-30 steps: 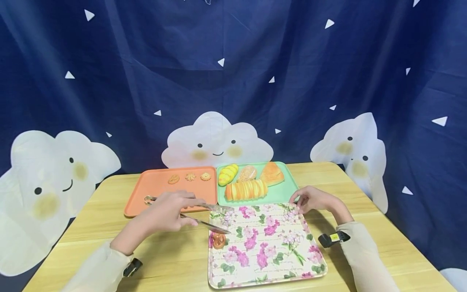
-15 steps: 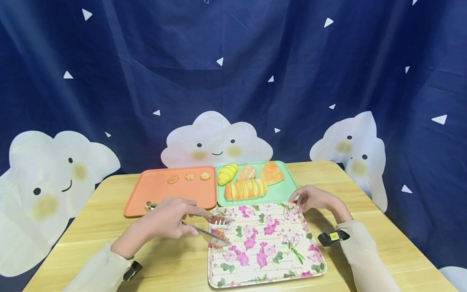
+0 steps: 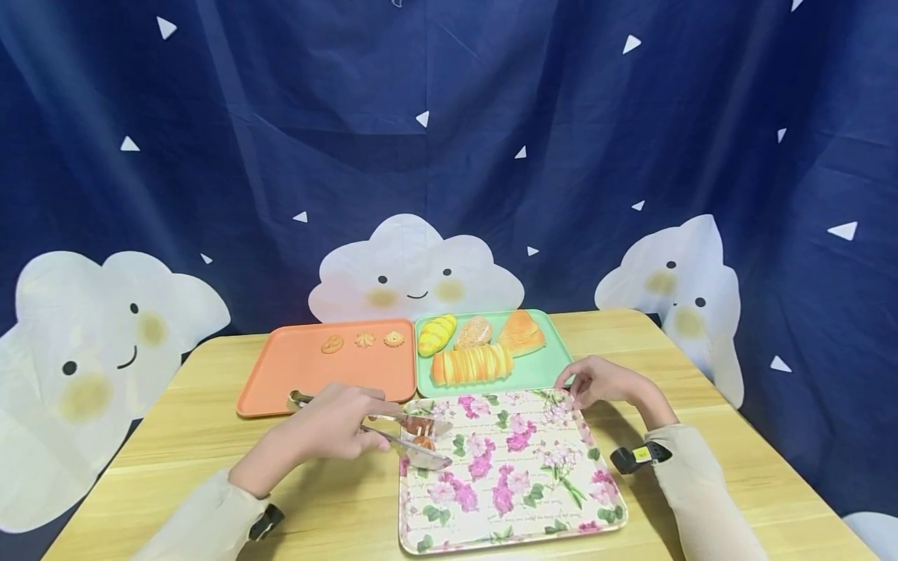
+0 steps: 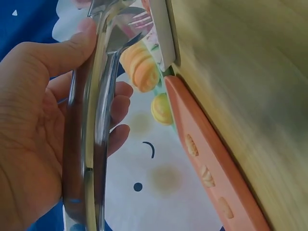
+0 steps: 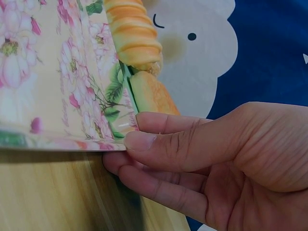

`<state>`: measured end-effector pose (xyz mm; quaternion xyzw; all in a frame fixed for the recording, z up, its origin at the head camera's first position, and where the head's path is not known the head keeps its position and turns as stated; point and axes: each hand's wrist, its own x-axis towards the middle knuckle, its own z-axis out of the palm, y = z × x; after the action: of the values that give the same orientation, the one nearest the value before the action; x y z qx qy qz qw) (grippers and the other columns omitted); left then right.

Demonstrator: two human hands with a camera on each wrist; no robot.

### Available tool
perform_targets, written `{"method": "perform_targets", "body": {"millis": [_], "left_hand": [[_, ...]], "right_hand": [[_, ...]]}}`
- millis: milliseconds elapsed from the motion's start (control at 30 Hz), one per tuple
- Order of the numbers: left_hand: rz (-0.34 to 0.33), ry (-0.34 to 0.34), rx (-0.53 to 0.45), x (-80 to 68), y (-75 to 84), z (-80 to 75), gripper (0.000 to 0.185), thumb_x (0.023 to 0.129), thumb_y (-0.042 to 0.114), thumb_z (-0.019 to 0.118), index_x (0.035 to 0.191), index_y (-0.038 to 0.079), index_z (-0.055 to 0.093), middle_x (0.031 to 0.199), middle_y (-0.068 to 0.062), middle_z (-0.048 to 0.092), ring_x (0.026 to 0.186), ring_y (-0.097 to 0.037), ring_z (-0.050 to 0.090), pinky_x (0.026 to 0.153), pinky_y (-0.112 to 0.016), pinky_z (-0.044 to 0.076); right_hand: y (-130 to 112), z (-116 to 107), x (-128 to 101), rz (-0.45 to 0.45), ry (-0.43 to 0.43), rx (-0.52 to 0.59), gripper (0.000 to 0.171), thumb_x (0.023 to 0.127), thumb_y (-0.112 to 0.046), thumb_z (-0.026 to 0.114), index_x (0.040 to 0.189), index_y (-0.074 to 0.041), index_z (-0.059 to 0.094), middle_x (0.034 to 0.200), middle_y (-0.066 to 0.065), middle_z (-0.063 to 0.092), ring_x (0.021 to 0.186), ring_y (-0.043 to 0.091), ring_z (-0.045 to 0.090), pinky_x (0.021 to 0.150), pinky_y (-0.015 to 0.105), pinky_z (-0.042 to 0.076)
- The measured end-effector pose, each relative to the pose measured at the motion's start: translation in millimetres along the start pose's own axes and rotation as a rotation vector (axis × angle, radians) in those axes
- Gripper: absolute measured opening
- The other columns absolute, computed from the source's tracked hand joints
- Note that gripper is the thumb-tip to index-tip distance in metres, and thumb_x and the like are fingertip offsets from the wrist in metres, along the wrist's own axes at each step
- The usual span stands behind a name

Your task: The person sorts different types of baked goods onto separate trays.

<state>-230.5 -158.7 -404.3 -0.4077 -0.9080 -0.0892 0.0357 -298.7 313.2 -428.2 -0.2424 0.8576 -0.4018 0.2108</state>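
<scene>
My left hand (image 3: pixel 337 421) grips a pair of metal serving tongs (image 4: pixel 83 149), its thumb on one arm and the fingers round the other. Their ends, one of them slotted like a fork, stand apart over the left edge of a floral tray (image 3: pixel 522 518). Between those ends shows a small brown pretzel (image 3: pixel 423 442), partly covered by the metal. At the tray's far right corner my right hand (image 3: pixel 606 382) pinches the rim, thumb on top and fingers beneath (image 5: pixel 159 144).
Behind on the left lies an orange tray (image 3: pixel 302 366) with small cookies (image 3: pixel 364 340) along its far side. Beside it, a green tray (image 3: pixel 554 366) bears a striped loaf (image 3: pixel 473 365) and other breads (image 3: pixel 522 333). A dark blue cloud-print curtain (image 3: pixel 421 171) hangs behind the table.
My left hand has moved slightly nearer and to the right. The tongs' near end has passed to the near side of the pretzel, which now sits farther back. My right hand keeps its place.
</scene>
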Motion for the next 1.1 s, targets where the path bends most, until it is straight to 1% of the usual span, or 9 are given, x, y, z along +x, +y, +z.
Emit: {"method": "perform_targets", "body": {"millis": [33,200,233,367,500,633,767,967,1100], "left_hand": [[-0.002,0.003,0.004,0.7,-0.5,1.0,0.043,0.085,0.040,0.079,0.125,0.023,0.074,0.100,0.004,0.072,0.058,0.002,0.038,0.052,-0.021,0.035],[-0.002,0.035,0.014,3.4,-2.9,5.9,0.042,0.086,0.040,0.079,0.123,0.020,0.075,0.083,0.009,0.062,0.058,0.000,0.033,0.049,-0.020,0.029],[0.000,0.042,0.017,3.8,-3.2,6.7,0.042,0.086,0.040,0.079,0.123,0.020,0.075,0.080,0.011,0.059,0.058,0.000,0.032,0.049,-0.019,0.029],[0.013,0.073,0.023,4.9,-3.2,8.8,0.043,0.087,0.039,0.078,0.122,0.017,0.075,0.080,0.009,0.061,0.059,-0.001,0.036,0.051,-0.020,0.033],[-0.013,0.062,0.030,4.5,-2.4,7.6,0.047,0.086,0.042,0.078,0.125,0.017,0.074,0.093,0.004,0.070,0.064,-0.003,0.050,0.057,-0.023,0.043],[-0.058,0.032,0.043,2.9,-2.8,5.0,0.047,0.086,0.045,0.078,0.125,0.020,0.074,0.113,0.000,0.075,0.085,-0.016,0.070,0.067,-0.033,0.054],[-0.058,0.024,0.045,2.4,-4.8,5.2,0.046,0.087,0.044,0.077,0.124,0.017,0.075,0.120,-0.006,0.075,0.099,-0.027,0.074,0.075,-0.044,0.059],[-0.039,0.058,0.044,2.9,-4.0,9.5,0.044,0.089,0.041,0.075,0.124,0.015,0.074,0.117,-0.006,0.075,0.094,-0.026,0.074,0.073,-0.042,0.058],[-0.021,0.086,0.071,4.1,-0.9,11.2,0.045,0.090,0.042,0.074,0.126,0.014,0.073,0.110,-0.003,0.076,0.080,-0.018,0.071,0.064,-0.033,0.054]], "right_hand": [[-0.3,0.1,-0.1,-0.002,-0.001,0.002,0.032,0.081,0.016,0.068,0.113,0.011,0.067,0.092,0.029,0.068,0.079,0.022,0.067,0.067,0.029,0.056],[-0.3,0.4,0.2,0.006,0.002,0.004,0.032,0.082,0.017,0.069,0.113,0.011,0.067,0.091,0.024,0.069,0.079,0.023,0.068,0.068,0.029,0.057],[-0.1,0.3,0.3,0.003,0.001,0.002,0.032,0.082,0.017,0.069,0.113,0.011,0.067,0.090,0.023,0.069,0.079,0.023,0.068,0.068,0.029,0.057],[1.8,-0.4,0.6,0.005,0.003,-0.023,0.032,0.081,0.016,0.069,0.113,0.010,0.068,0.091,0.024,0.069,0.078,0.022,0.068,0.067,0.028,0.056],[3.3,-0.8,0.9,0.016,0.008,-0.039,0.033,0.080,0.015,0.070,0.112,0.009,0.068,0.092,0.028,0.069,0.079,0.020,0.067,0.067,0.027,0.055],[3.2,-1.0,1.0,0.013,0.009,-0.038,0.033,0.080,0.015,0.070,0.112,0.009,0.068,0.092,0.029,0.068,0.079,0.021,0.066,0.067,0.027,0.055],[3.4,-1.3,0.8,0.007,0.008,-0.037,0.033,0.080,0.016,0.069,0.112,0.010,0.068,0.093,0.030,0.068,0.080,0.021,0.067,0.067,0.027,0.055],[3.6,-1.3,1.1,0.014,0.006,-0.022,0.033,0.080,0.016,0.068,0.113,0.010,0.068,0.094,0.031,0.067,0.080,0.020,0.066,0.067,0.028,0.056],[5.2,-1.3,1.8,0.014,0.006,-0.026,0.033,0.080,0.016,0.068,0.113,0.010,0.068,0.094,0.030,0.068,0.079,0.020,0.066,0.067,0.028,0.055]]}}
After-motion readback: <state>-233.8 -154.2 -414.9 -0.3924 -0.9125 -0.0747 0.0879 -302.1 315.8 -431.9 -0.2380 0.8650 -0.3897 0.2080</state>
